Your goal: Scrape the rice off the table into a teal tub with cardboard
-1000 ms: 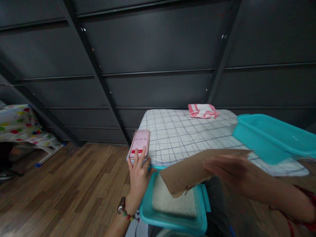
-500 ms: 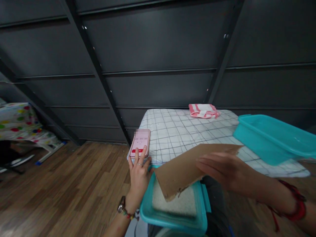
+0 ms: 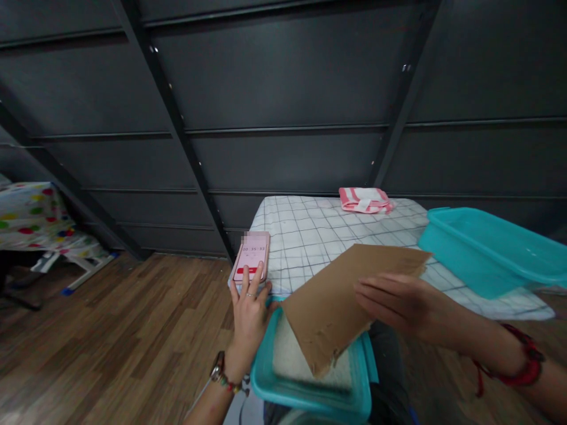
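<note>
My right hand (image 3: 394, 302) grips a torn-edged piece of brown cardboard (image 3: 336, 301) by its right side. The cardboard slants over a teal plastic container (image 3: 266, 378) that holds a whitish, grainy mass (image 3: 290, 357). Fingers spread, my left hand (image 3: 250, 310) rests at the container's far left corner, its fingertips on the lower part of a pink phone (image 3: 253, 254). That phone lies at the table's left edge with a timer on its screen. My right thumb is hidden behind the cardboard.
A table with a white checked cloth (image 3: 296, 230) stands against the dark panelled wall (image 3: 283, 71). On it lie a folded pink-and-white cloth (image 3: 365, 200) and, at right, a teal plastic tub (image 3: 482, 260). Far left stands a table with a polka-dot cover (image 3: 31, 218).
The cardboard has tilted so that more of its face shows, and its lower corner has shifted right and down. My left hand stays in place by the phone.
</note>
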Tool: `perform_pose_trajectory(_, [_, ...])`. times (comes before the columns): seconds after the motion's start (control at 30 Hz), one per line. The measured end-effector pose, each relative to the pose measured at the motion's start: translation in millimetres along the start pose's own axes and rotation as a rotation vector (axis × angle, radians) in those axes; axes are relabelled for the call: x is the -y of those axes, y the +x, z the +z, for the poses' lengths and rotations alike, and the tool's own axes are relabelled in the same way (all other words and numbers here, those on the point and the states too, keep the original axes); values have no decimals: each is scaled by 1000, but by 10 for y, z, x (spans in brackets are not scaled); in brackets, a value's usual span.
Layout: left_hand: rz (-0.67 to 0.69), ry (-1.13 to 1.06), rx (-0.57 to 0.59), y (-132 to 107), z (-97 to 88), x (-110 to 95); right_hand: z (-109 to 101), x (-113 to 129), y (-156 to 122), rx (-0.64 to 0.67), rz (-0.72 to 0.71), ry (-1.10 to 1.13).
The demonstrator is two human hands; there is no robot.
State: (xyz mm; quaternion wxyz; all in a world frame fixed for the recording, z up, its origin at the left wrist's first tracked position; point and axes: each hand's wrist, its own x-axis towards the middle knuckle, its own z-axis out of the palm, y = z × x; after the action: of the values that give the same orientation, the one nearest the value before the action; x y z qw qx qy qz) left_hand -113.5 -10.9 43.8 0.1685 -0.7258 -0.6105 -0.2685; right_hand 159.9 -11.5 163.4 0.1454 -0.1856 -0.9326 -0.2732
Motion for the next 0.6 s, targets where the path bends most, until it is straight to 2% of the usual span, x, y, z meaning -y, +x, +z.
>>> perform_pose_trajectory(0.1, [-4,-4,4,4,-10,0,-66,7,-53,-101,-142,-126])
perform_pose_trajectory(0.13, [-3,-6,4,5,-11,0,-67,-1,-64,-105,-132,-142])
perform_pose_trajectory(0.23, [-4,-2,-4,6,-7,-7,3,-90,-99,-68,-6,-133])
perform_pose_trajectory(0.3, [-10,1,-12,5,-2,-13,123,-201,-131,-67,97,-162])
perform_pose_trajectory(0.37, [-11,-1,-13,2,1,-16,294,-322,-175,-30,139,-218])
perform_pose_trajectory(0.43, [-10,-5,-13,-3,2,-15,478,-402,-222,94,206,-194])
perform_pose_trajectory(0.5, [-7,-7,-16,-7,-1,-12,618,-397,-258,168,229,-112])
perform_pose_trajectory(0.6, [1,-12,-17,-9,-6,-10,675,-192,-250,155,274,29])
